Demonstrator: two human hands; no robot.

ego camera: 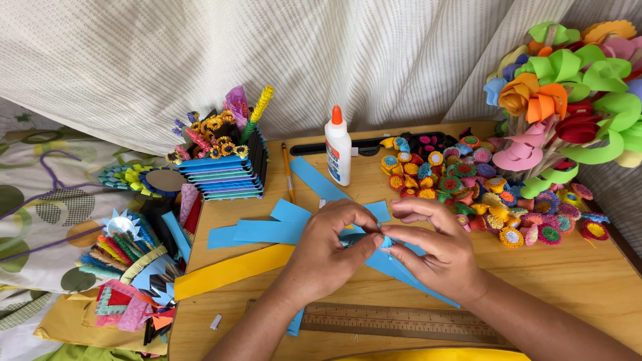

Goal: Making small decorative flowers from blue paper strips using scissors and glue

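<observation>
a: what's the left hand (328, 251) doing?
b: fingers (364, 246) curled in, thumb + index pinching a small blue paper strip (384, 242) right at the tips.
a: and the right hand (431, 251)?
b: same strip, pinched from the other side. thumb & index pressed together on it, other fingers (418, 206) arched over. both hands' tips touch at the strip, just above the wooden desk (575, 281).
a: what's under them?
b: long flat blue paper strips (267, 230) spread beneath + left of the fingers, one running back toward a white glue bottle w/ orange cap (338, 150) behind the hands. a long yellow paper strip (231, 271) lies left of the left hand, angled off the desk edge.
a: nearer the body?
b: wooden ruler (401, 321), flat, just below both wrists.
a: right side?
b: heap of small multicoloured rolled paper flowers (481, 194) just beyond the right fingers, bouquet of big foam-like paper flowers (568, 87) further back.
a: left?
b: blue box of stacked sticks w/ paper stems (224, 170), well apart. pencil (288, 170) beside it.
</observation>
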